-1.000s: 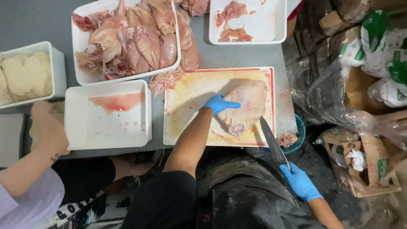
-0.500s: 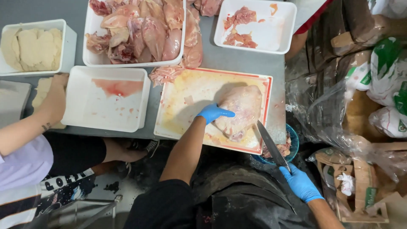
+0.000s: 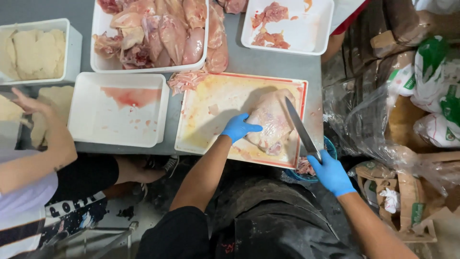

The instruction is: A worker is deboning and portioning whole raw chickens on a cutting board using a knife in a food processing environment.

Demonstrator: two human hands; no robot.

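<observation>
Here, the left hand (image 3: 239, 127) in a blue glove presses flat on a raw chicken piece (image 3: 270, 125), fingers spread over its near-left edge rather than closed around it. The chicken lies on the right half of a stained cutting board (image 3: 211, 115) with a red rim, which sits at the near edge of the grey desk (image 3: 249, 62).

The right hand (image 3: 330, 173), also gloved in blue, is clenched around the handle of a long knife (image 3: 301, 128); the blade runs from the hand toward 11 o'clock and its tip lies against the right side of the chicken piece. Just beside this hand, at its 9 o'clock, a small blue bowl (image 3: 306, 168) with meat scraps peeks out below the board's corner.

At the board's 9 o'clock sits an empty white tray (image 3: 120, 112) smeared with pink juice. At 12 o'clock from that tray a larger white tray (image 3: 103, 60) is heaped with raw chicken parts (a few spill over its right side onto the desk). At the board's 1 o'clock another white tray (image 3: 306, 33) holds a few meat trimmings. Far left, a white tub (image 3: 67, 48) holds pale cutlets, and another person's bare hand (image 3: 33, 105) hovers near it, fingers loose. Plastic bags (image 3: 431, 96) crowd the right side.
</observation>
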